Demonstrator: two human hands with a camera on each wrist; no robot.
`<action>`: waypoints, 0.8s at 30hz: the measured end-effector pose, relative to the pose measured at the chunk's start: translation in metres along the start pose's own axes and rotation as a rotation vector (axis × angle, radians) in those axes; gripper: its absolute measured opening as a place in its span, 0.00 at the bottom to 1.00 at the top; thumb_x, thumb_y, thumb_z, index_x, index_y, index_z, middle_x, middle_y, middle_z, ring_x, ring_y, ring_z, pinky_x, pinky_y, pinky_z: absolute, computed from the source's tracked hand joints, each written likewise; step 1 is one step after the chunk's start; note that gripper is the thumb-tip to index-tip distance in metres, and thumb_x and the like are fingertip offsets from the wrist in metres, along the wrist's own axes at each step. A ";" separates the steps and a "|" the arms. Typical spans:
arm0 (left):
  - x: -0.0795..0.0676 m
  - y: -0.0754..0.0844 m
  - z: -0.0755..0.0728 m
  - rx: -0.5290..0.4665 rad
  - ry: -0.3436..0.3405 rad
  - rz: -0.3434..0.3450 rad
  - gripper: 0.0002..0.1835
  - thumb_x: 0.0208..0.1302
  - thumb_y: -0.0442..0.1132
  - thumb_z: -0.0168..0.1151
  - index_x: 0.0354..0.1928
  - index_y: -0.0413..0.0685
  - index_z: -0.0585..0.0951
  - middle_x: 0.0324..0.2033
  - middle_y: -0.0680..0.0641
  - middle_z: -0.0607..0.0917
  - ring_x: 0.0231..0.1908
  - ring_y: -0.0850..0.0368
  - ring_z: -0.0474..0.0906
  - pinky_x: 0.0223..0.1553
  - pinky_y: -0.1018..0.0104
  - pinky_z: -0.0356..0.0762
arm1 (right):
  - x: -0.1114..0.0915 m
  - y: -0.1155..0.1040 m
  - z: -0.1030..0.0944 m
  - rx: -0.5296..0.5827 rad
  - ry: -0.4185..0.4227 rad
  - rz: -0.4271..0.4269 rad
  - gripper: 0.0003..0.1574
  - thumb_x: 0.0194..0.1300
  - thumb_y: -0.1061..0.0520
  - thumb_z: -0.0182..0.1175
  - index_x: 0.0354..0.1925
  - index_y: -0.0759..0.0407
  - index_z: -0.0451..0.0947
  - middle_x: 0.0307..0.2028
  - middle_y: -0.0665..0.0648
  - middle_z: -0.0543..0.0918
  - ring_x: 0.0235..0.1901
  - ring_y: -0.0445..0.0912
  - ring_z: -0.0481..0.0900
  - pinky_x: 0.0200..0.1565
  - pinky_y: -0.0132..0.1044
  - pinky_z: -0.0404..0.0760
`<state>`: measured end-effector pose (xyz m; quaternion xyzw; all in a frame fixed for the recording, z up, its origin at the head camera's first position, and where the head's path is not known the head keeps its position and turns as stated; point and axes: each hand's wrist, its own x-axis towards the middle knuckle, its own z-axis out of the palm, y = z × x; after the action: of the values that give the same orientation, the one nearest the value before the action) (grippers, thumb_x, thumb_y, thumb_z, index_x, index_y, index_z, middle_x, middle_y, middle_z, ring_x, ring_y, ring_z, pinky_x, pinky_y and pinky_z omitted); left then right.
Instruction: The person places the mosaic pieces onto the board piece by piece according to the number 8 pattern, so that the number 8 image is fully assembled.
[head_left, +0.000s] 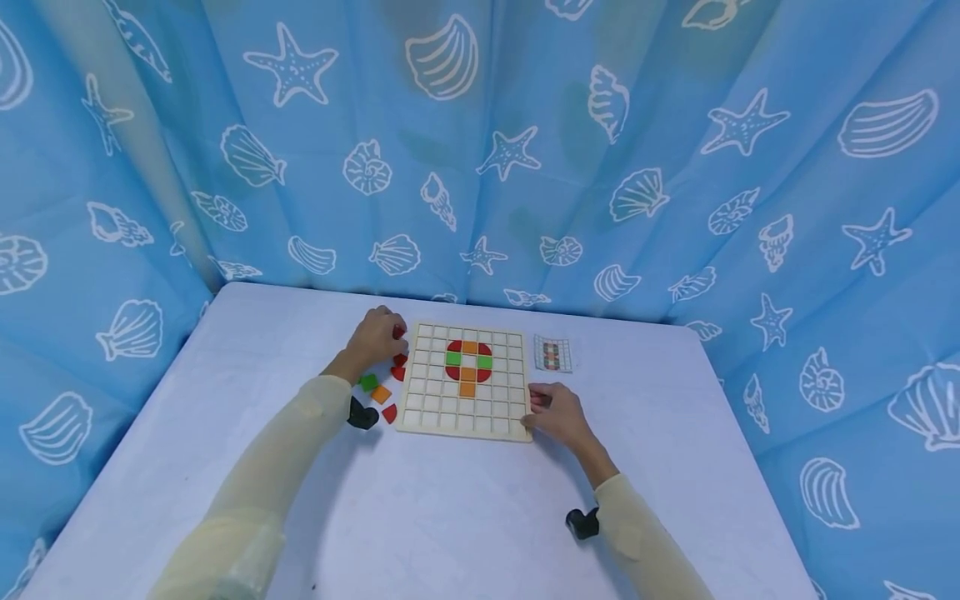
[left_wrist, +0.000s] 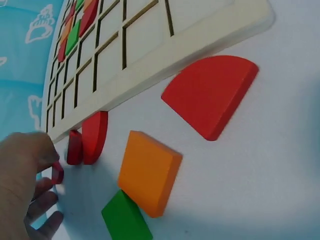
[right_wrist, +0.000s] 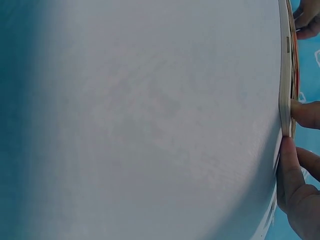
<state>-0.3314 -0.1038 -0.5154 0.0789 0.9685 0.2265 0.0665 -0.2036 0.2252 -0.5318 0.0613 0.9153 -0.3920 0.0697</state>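
A wooden grid board (head_left: 427, 422) lies flat on the table, with red, orange and green pieces set in its middle cells. Beside its left edge my left hand (head_left: 372, 340) pinches a red piece (left_wrist: 57, 173) between thumb and fingers; the fingers partly hide it. Close to that hand lie several loose pieces: a red quarter-circle (left_wrist: 212, 95), an orange square (left_wrist: 149, 172), a green piece (left_wrist: 125, 220) and more red ones (left_wrist: 95, 137) against the board. At the board's lower right corner, my right hand (head_left: 558, 414) grips the edge, thumb on top, as the right wrist view also shows.
A small printed pattern card (head_left: 552, 354) lies to the right of the board. The white table (head_left: 450, 508) ends at a blue curtain (head_left: 480, 167) with shell and starfish drawings. Black wrist devices (head_left: 582, 524) sit on both forearms.
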 end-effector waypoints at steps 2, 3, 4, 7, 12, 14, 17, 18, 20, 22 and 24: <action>0.001 -0.002 0.002 -0.021 -0.001 -0.002 0.18 0.60 0.38 0.68 0.52 0.43 0.80 0.52 0.40 0.73 0.53 0.46 0.67 0.54 0.53 0.76 | 0.000 0.001 0.000 -0.005 0.002 0.004 0.38 0.51 0.60 0.73 0.62 0.62 0.74 0.46 0.57 0.77 0.46 0.49 0.75 0.50 0.41 0.79; 0.001 -0.003 0.003 -0.031 0.004 -0.003 0.17 0.61 0.38 0.67 0.51 0.43 0.80 0.52 0.40 0.74 0.53 0.46 0.67 0.54 0.54 0.76 | 0.000 0.001 0.001 -0.004 0.002 0.007 0.38 0.51 0.59 0.73 0.62 0.61 0.74 0.46 0.56 0.77 0.46 0.49 0.75 0.50 0.41 0.79; 0.001 -0.004 0.003 -0.046 0.011 -0.003 0.16 0.61 0.36 0.66 0.51 0.42 0.81 0.51 0.40 0.74 0.53 0.46 0.67 0.54 0.54 0.75 | 0.000 0.001 0.001 -0.005 0.002 0.005 0.38 0.52 0.60 0.73 0.62 0.62 0.74 0.46 0.56 0.77 0.46 0.49 0.75 0.50 0.41 0.79; 0.000 -0.007 0.004 -0.078 0.038 0.000 0.13 0.61 0.30 0.64 0.49 0.41 0.81 0.47 0.41 0.75 0.51 0.47 0.67 0.55 0.55 0.75 | 0.000 0.000 0.001 0.011 0.000 0.009 0.38 0.52 0.60 0.73 0.62 0.62 0.74 0.46 0.57 0.77 0.46 0.49 0.75 0.50 0.41 0.78; -0.002 -0.013 0.002 -0.122 0.047 0.014 0.19 0.61 0.25 0.62 0.55 0.40 0.79 0.50 0.40 0.76 0.51 0.45 0.69 0.58 0.53 0.72 | 0.001 0.001 0.001 0.011 -0.003 0.010 0.38 0.51 0.59 0.73 0.62 0.61 0.74 0.46 0.56 0.76 0.46 0.49 0.75 0.51 0.41 0.78; -0.003 -0.014 0.001 -0.133 0.046 0.011 0.22 0.61 0.27 0.62 0.58 0.40 0.76 0.52 0.39 0.76 0.52 0.45 0.69 0.59 0.52 0.72 | 0.001 0.002 0.001 0.006 -0.001 0.009 0.38 0.51 0.59 0.73 0.62 0.61 0.74 0.46 0.56 0.76 0.47 0.49 0.75 0.51 0.41 0.78; -0.003 -0.016 0.000 -0.130 0.041 -0.001 0.23 0.63 0.31 0.63 0.60 0.40 0.74 0.52 0.39 0.75 0.52 0.45 0.70 0.59 0.53 0.72 | 0.001 0.002 0.001 -0.001 0.000 0.004 0.39 0.51 0.59 0.73 0.62 0.61 0.74 0.47 0.56 0.76 0.47 0.49 0.75 0.51 0.42 0.78; -0.003 -0.017 -0.001 -0.128 0.039 -0.006 0.23 0.63 0.31 0.63 0.60 0.40 0.74 0.52 0.39 0.76 0.52 0.45 0.70 0.59 0.53 0.72 | 0.001 0.002 0.001 -0.002 -0.001 0.002 0.39 0.51 0.59 0.73 0.62 0.61 0.74 0.47 0.57 0.76 0.47 0.50 0.75 0.51 0.42 0.78; -0.004 -0.017 -0.002 -0.122 0.030 -0.010 0.22 0.64 0.32 0.63 0.59 0.40 0.74 0.51 0.40 0.76 0.51 0.46 0.70 0.59 0.53 0.72 | 0.001 0.002 0.001 0.000 -0.004 0.000 0.39 0.51 0.59 0.73 0.62 0.62 0.74 0.47 0.57 0.77 0.47 0.50 0.75 0.51 0.42 0.78; -0.003 -0.017 -0.003 -0.114 0.019 -0.005 0.21 0.64 0.32 0.63 0.58 0.40 0.75 0.51 0.40 0.76 0.51 0.46 0.70 0.58 0.53 0.73 | 0.001 0.002 0.001 0.004 -0.006 0.001 0.38 0.51 0.59 0.73 0.61 0.62 0.74 0.47 0.57 0.77 0.47 0.50 0.76 0.51 0.42 0.78; -0.003 -0.017 -0.003 -0.105 0.007 0.005 0.20 0.64 0.32 0.63 0.58 0.40 0.75 0.51 0.40 0.76 0.51 0.46 0.70 0.58 0.53 0.73 | 0.001 0.002 0.001 0.012 -0.006 0.002 0.38 0.52 0.59 0.73 0.61 0.62 0.74 0.46 0.57 0.77 0.46 0.49 0.76 0.50 0.41 0.79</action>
<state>-0.3310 -0.1205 -0.5198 0.0767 0.9553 0.2776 0.0668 -0.2037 0.2262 -0.5342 0.0618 0.9126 -0.3976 0.0724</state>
